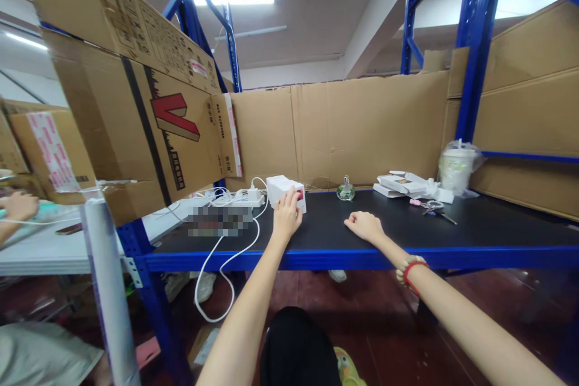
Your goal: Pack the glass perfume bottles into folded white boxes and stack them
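Observation:
My left hand is at a small white box with a red patch on one side, its fingers wrapped over the near face. The box stands near the back of the black tabletop. Farther right, my right hand rests on the tabletop with its fingers curled in, and nothing shows in it. Between and behind the hands stands a small green glass bottle with a metallic top, apart from both.
White cables and a power strip lie left of the box; one cable loops below the table edge. To the right are white cartons, keys and a lidded cup in plastic. Cardboard walls surround the table. Another person's hand is far left.

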`<state>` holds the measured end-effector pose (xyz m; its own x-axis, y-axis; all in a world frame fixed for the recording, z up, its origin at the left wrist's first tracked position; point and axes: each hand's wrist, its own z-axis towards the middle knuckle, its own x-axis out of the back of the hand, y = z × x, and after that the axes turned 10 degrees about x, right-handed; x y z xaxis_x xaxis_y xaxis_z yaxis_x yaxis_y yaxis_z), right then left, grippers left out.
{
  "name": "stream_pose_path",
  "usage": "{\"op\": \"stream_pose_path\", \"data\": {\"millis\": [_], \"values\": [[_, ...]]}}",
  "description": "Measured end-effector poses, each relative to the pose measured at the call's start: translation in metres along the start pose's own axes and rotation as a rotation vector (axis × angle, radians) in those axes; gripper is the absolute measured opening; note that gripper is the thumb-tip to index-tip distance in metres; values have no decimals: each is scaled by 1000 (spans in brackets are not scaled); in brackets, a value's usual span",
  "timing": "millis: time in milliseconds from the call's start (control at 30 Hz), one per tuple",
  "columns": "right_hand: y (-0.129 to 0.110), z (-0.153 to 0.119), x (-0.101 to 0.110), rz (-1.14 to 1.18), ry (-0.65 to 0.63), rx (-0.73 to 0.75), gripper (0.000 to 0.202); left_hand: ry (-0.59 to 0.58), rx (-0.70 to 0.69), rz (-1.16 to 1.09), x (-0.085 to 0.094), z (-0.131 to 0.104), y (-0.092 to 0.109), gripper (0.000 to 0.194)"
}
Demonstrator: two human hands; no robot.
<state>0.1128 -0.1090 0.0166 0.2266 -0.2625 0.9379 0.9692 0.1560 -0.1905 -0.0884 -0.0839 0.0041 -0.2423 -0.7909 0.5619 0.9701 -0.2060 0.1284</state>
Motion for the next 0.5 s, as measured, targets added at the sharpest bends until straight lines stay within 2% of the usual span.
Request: {"op": "stream_pose_path", "data": {"millis": [67,100,167,233,500], "values": [[0,-1,0,2,-8,-3,22,-92,-77,-52,6,-2,4,28],[-1,-1,1,4,-11,-6,22,-167,-64,-67,9,-3,6,24],[-2,-1,1,9,-17,-12,22,-312,76,-81,15,-4,8,24],[-2,-1,2,16,-20,-15,21,-390,197,-73,18,-5,7,28],[-5,-2,3,46,6,-18,20,-464,327,-77,24,-3,8,31]]}}
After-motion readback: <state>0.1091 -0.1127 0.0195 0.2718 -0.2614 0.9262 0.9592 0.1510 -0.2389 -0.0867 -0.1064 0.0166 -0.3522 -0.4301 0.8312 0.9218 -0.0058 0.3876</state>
